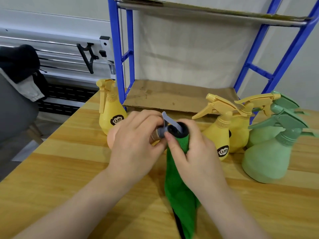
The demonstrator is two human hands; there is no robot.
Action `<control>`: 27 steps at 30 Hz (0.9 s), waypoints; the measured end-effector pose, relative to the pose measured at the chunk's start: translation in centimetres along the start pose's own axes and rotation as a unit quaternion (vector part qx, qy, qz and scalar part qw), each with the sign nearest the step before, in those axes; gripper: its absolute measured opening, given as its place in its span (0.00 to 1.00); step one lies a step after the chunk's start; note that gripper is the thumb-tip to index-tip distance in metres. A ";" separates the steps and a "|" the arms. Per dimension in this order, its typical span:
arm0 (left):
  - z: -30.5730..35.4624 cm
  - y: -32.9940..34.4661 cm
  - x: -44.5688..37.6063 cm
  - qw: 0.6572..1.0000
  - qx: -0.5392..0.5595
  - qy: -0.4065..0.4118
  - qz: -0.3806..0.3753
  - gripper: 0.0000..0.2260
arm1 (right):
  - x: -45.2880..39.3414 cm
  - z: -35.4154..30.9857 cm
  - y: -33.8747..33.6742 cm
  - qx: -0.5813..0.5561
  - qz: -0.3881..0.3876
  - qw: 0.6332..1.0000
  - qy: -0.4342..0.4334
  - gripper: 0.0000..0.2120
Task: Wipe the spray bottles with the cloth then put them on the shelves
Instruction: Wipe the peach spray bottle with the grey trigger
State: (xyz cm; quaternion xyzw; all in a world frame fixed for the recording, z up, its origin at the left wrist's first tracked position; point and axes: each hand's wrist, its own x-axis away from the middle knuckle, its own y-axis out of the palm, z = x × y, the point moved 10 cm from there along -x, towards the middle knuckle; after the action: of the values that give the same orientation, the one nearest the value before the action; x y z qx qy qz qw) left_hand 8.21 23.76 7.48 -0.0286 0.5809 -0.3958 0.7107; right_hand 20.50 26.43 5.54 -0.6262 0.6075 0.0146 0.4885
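Note:
My left hand [136,144] grips a peach spray bottle [110,140] with a grey trigger head [165,123], held tilted over the wooden table [69,169]. My right hand [195,156] holds a green cloth [179,195] wrapped around the nozzle end of that head. One yellow bottle [110,109] stands behind my left hand. Two yellow bottles [221,135] and two green bottles [267,157] stand at the right. The blue shelf frame [119,57] rises behind, with a cardboard-lined lower shelf [172,95].
A second cardboard-covered shelf [207,12] sits higher on the frame. A grey chair [15,109] with dark clothing stands left of the table, before a white wall rack [60,49]. The table's left edge runs diagonally.

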 end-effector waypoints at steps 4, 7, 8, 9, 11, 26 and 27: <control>-0.3 0.6 0.0 0.998 0.045 -0.014 -0.038 0.10 | 0.0 -0.9 -1.1 0.078 0.048 0.994 -0.056 0.15; 0.0 1.1 0.0 0.994 0.083 -0.017 -0.068 0.12 | -0.2 -1.4 -2.7 0.145 0.110 0.979 -0.088 0.15; 0.1 1.3 0.1 0.990 0.119 -0.024 -0.078 0.11 | -0.1 -1.5 -3.1 0.160 0.128 0.973 -0.101 0.16; 0.0 1.6 0.1 0.983 0.158 -0.034 -0.085 0.10 | 0.1 -1.6 -3.5 0.172 0.145 0.967 -0.115 0.17; -0.3 1.9 0.3 0.971 0.217 -0.057 -0.086 0.11 | 0.5 -1.9 -4.1 0.181 0.176 0.957 -0.144 0.21; -2.6 2.9 1.1 0.898 0.393 -0.194 -0.026 0.08 | 0.3 3.3 -0.5 -0.271 0.076 0.945 0.164 0.31; -2.4 3.0 1.2 0.893 0.405 -0.194 -0.034 0.08 | 0.4 2.9 -0.6 -0.270 0.073 0.948 0.151 0.28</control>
State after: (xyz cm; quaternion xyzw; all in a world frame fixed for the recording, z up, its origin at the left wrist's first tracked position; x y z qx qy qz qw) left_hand 7.80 26.12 4.21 0.1654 0.2197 -0.6070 0.7456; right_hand 22.70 27.84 4.13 -0.6836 0.6913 0.1194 0.2013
